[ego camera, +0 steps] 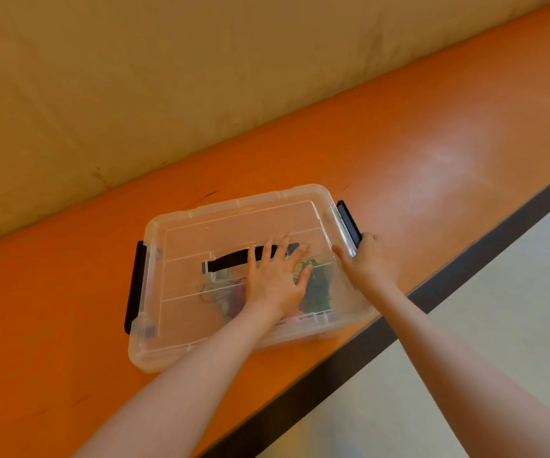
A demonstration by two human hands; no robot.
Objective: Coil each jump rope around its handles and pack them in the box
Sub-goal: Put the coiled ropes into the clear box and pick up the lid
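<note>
Orange surface (68,292): broad, smooth, open room to the left; its dark right edge runs just beside the box.
Box (154,345): clear, stiff plastic, likely light; lid on, best held by the black handle (230,259).
Jump ropes (316,285): coiled inside, soft.
Left hand (277,279): flat, pressing the lid.
Right hand (366,259): curled around the right latch (348,221).

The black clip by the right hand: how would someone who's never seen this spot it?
Find the clear plastic box on the orange surface. It has a black clip on each short end; this clip is on the end nearer the dark edge strip. Unlike the untouched left clip, the right hand grips it.
</note>
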